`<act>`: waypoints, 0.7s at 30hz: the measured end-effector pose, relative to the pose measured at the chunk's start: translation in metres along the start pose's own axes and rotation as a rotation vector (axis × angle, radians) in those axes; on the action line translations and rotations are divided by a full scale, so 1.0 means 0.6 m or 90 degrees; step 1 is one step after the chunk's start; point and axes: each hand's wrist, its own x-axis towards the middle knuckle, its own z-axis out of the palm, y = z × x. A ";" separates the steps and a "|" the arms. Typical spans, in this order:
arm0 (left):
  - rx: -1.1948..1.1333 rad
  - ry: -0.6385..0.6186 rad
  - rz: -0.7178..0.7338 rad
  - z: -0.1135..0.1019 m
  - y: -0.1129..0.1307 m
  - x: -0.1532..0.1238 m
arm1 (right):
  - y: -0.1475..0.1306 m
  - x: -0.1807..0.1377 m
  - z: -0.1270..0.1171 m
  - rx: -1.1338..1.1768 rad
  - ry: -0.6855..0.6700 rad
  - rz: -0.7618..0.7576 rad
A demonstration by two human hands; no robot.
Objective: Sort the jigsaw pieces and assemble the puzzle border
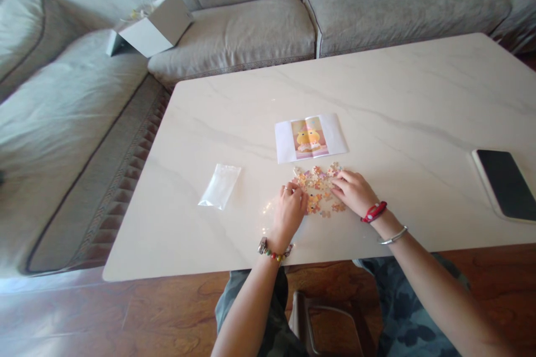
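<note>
A loose heap of small orange, yellow, pink and pale jigsaw puzzle pieces [315,199] lies on the table in front of me. At its left edge is my left hand [288,209], its fingers curled together against the pieces; whatever sits between the fingertips is hidden. My right hand [357,192] reaches in from the right, fingers stretched over the heap and thumb apart, touching pieces at that side. Just beyond the heap lies a creased white sheet [286,142] printed with a picture of a yellow cartoon figure [310,138].
A clear plastic bag [220,186] lies flat to the left of the pieces. Far right on the marble-patterned table [397,106] is a smartphone [506,184]. A grey sofa [251,33] runs behind, with a white box [157,25] on it.
</note>
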 end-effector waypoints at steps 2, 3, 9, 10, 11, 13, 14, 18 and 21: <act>0.012 0.032 -0.001 -0.001 -0.002 0.000 | -0.002 0.001 -0.001 -0.018 0.008 -0.011; 0.009 0.053 -0.005 -0.003 -0.003 0.000 | -0.002 0.000 -0.003 -0.021 0.012 -0.016; -0.046 0.157 -0.060 -0.016 -0.006 0.003 | -0.001 -0.002 -0.015 0.125 0.110 0.051; -0.054 0.158 -0.062 -0.015 -0.006 0.005 | 0.001 -0.003 -0.016 0.172 0.119 0.074; -0.061 0.153 -0.059 -0.013 -0.004 0.006 | 0.002 -0.003 -0.016 0.214 0.116 0.093; -0.069 0.129 -0.043 -0.007 0.000 0.010 | 0.004 -0.005 -0.015 0.259 0.084 0.117; -0.066 0.114 -0.031 -0.003 0.002 0.012 | 0.005 -0.005 -0.013 0.262 0.067 0.123; -0.027 0.078 0.025 0.011 0.014 0.019 | 0.005 -0.005 -0.002 0.183 0.054 0.124; -0.006 0.058 0.067 0.016 0.021 0.022 | 0.002 -0.003 0.003 0.146 0.079 0.105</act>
